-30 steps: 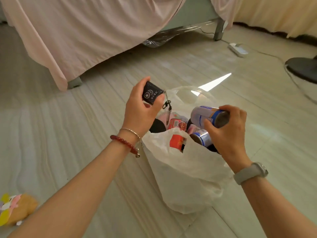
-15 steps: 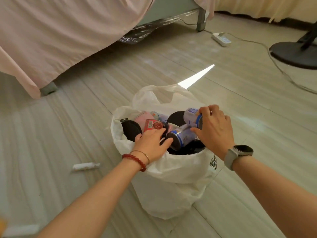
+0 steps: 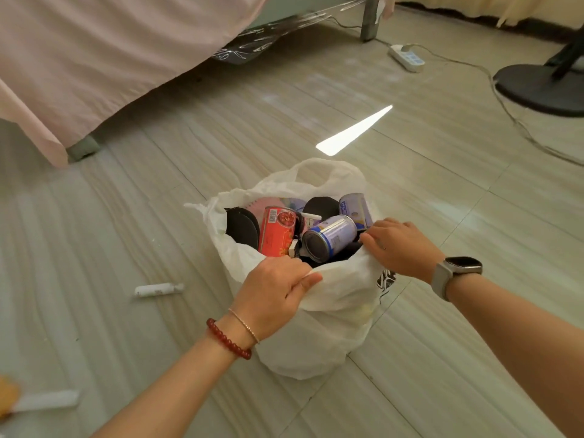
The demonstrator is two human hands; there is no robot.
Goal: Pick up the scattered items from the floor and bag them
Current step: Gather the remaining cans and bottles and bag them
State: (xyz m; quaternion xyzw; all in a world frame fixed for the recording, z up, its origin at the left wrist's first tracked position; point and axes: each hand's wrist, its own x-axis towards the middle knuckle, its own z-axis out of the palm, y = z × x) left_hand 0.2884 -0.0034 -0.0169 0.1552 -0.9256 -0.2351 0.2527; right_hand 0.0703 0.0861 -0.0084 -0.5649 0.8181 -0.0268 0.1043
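Hands are now both pinching the white bag [image 3: 319,339] rim: left hand [image 3: 275,292] and right hand [image 3: 398,248]. Black tag & blue can, held a sec ago, are sitting inside, so 2 more bagged. Counting: 2 blue cans [image 3: 330,237], 1 red can [image 3: 278,230] in; 1 white tube [image 3: 158,290] lying on floor to the left.

Barcode printed on red can [image 3: 279,230], digits too small to read. Blue lettering on white-and-blue can [image 3: 354,207], blurred. Black printed mark on white plastic bag [image 3: 386,279], partly folded under, unreadable. No legible text anywhere.
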